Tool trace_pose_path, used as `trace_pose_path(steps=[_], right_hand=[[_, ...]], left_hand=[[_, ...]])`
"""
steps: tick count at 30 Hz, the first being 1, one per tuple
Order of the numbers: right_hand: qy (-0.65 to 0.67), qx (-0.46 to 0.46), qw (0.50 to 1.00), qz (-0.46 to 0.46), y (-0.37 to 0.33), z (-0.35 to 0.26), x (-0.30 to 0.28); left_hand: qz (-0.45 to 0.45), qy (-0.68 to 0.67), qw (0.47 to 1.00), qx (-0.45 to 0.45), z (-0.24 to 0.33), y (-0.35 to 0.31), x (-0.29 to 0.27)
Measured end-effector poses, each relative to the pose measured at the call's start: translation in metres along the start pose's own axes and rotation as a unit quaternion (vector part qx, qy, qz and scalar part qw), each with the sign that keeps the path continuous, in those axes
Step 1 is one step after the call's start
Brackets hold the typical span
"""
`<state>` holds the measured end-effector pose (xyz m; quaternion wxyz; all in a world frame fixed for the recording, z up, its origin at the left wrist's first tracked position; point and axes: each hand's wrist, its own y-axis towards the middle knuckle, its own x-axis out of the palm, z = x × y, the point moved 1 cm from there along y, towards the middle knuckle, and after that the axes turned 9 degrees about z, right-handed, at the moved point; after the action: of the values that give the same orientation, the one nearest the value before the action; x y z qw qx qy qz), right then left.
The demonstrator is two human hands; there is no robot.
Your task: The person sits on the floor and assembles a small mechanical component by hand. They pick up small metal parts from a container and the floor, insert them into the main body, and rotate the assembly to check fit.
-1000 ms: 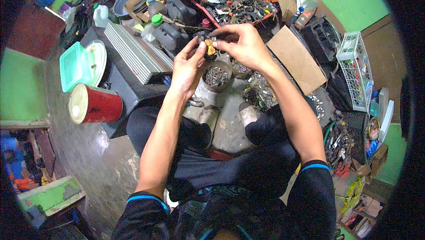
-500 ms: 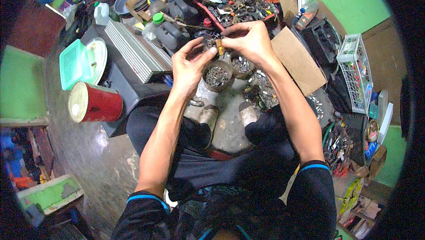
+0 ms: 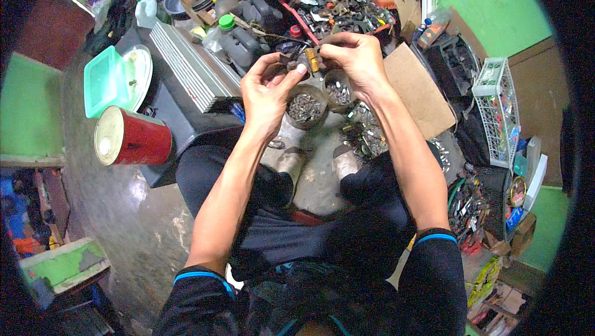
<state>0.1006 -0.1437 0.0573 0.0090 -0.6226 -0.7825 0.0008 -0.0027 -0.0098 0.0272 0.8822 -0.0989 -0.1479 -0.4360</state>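
Above two round bowls, my hands are raised close together with fingers pinched. My left hand [image 3: 268, 93] grips a small dark metal part [image 3: 294, 61] between thumb and fingers. Beside it, my right hand [image 3: 358, 63] holds a small brass-coloured piece [image 3: 312, 60] at its fingertips. Whether the two pieces are joined I cannot tell, as fingers partly cover them. Beneath the hands, the left bowl [image 3: 305, 126] holds small silvery metal pieces. The right bowl [image 3: 340, 108] has similar bits in it.
Loose metal parts [image 3: 365, 135] lie on the floor by my right foot. A red tray [image 3: 296, 17] heaped with parts stands ahead, near dark jugs [image 3: 240, 48]. Cardboard [image 3: 418, 91] and a white basket [image 3: 498, 113] are at right; a red can [image 3: 141, 139] stands left.
The brass-coloured piece and my right hand have shifted slightly right. My left hand stays nearly in place, still pinching. The whole view has tilted a little.
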Motion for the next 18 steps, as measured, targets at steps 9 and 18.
trace_pose_path(steps=[9, 18], right_hand=[[-0.005, 0.012, 1.0, 0.001, 0.012, -0.014, -0.035], [-0.415, -0.121, 0.896, -0.104, 0.02, 0.036, -0.014]], left_hand=[[0.041, -0.055, 0.994, 0.086, 0.012, 0.003, -0.013], [0.01, 0.01, 0.996, 0.085, 0.003, 0.004, -0.005]])
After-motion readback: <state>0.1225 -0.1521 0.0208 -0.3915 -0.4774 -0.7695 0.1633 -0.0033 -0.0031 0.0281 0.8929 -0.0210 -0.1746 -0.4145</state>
